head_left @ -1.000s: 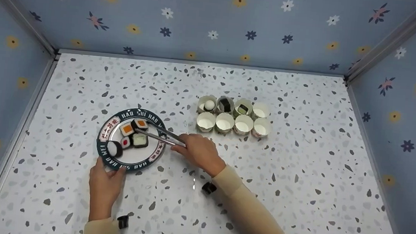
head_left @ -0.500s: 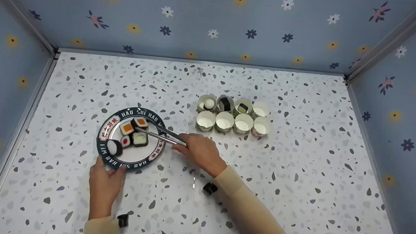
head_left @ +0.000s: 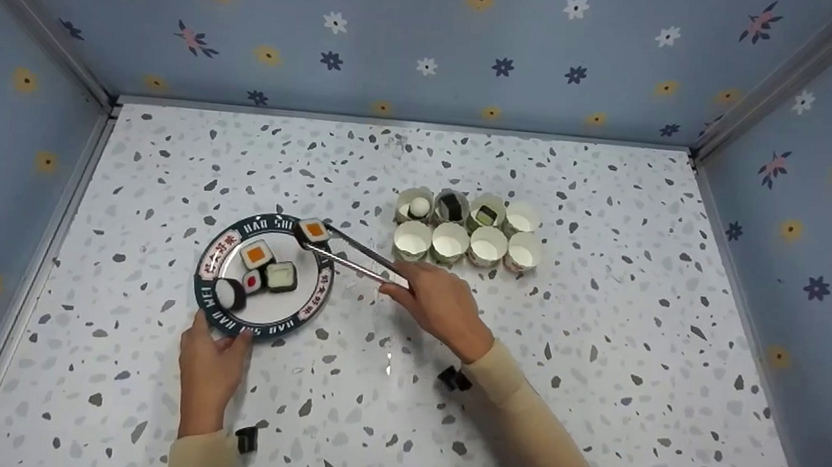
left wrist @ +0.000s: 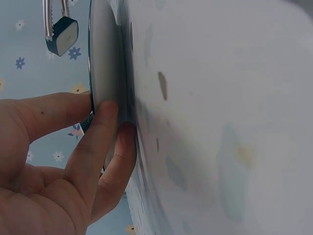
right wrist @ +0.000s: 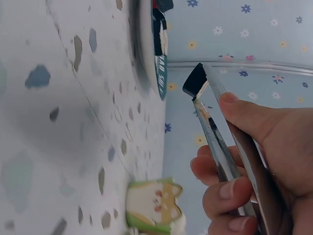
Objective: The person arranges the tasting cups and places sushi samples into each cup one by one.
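My left hand (head_left: pixel 212 366) pinches the near-left rim of a round plate (head_left: pixel 316 304) with a dark green lettered border; the left wrist view shows fingers under its edge. On the plate lie several toy-like sushi pieces: one with an orange centre (head_left: pixel 256 255), one with a red centre (head_left: pixel 252 282), one with a pale green centre (head_left: pixel 281 277) and a white-topped one (head_left: pixel 228 294). My right hand (head_left: pixel 443 307) grips metal tongs (right wrist: pixel 249 159). Their tips clamp another orange-centred sushi piece (head_left: pixel 315 231), held raised over the plate's far-right rim.
Two rows of paper cups (head_left: pixel 411 252) stand together right of the plate. In the back row, three cups hold a white ball-topped piece (head_left: pixel 419 207), a dark piece (head_left: pixel 451 207) and a green-centred piece (head_left: pixel 487 216). Flower-patterned walls (head_left: pixel 388 35) enclose the speckled table (head_left: pixel 608 280).
The right hand and tongs have moved right and slightly away, lifting the orange-centred sushi piece from among the others to above the plate's rim. The left hand and plate stay put.
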Tool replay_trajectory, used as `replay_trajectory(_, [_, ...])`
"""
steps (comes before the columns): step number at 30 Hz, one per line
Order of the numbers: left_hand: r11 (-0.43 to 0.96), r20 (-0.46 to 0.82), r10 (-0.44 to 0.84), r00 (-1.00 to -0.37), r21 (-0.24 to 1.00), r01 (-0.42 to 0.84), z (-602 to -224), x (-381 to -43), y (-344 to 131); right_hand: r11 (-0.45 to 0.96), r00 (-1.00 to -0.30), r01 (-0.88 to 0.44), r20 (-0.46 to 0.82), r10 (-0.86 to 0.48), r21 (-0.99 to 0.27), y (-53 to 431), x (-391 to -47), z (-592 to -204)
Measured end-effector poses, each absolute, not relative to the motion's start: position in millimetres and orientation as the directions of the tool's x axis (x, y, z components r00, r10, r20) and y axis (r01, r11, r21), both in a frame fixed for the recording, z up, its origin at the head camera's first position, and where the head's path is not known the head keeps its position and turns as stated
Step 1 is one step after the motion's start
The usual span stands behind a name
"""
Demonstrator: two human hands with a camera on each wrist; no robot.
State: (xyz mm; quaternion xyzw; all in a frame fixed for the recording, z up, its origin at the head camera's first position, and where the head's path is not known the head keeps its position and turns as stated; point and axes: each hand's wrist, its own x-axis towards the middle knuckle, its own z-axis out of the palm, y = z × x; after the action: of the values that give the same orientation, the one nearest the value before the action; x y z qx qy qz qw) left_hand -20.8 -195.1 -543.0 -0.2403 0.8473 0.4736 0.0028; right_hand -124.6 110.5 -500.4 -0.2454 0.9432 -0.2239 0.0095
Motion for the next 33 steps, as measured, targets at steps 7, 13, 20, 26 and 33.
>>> replay_trajectory(7, [0.427,-0.235,-0.399,-0.886,0.808,-0.407,-542.2,-21.7,-194.8,0.801,-0.895,-0.445,0.178,-0.409,-0.401,144.3,-123.6,-490.4])
replay_trajectory(13, [0.421,-0.245,-0.397,-0.885,0.808,-0.412,-542.4,-21.6,-195.3,0.824,-0.907,-0.418,0.224,-0.356,-0.381,170.8,-123.4,-483.6])
replay_trajectory(20, [0.418,-0.259,-0.398,-0.88,0.803,-0.425,-542.4,-21.1,-195.6,0.866,-0.939,-0.331,0.226,-0.261,-0.375,202.6,-119.4,-479.3])
replay_trajectory(26, [0.442,-0.243,-0.4,-0.884,0.794,-0.419,-542.9,-20.8,-195.6,0.883,-0.926,-0.326,0.3,-0.227,-0.338,232.8,-116.8,-477.8])
replay_trajectory(33, [0.425,-0.271,-0.397,-0.877,0.793,-0.437,-541.7,-20.8,-196.2,0.918,-0.922,-0.268,0.353,-0.157,-0.292,272.1,-112.9,-476.1])
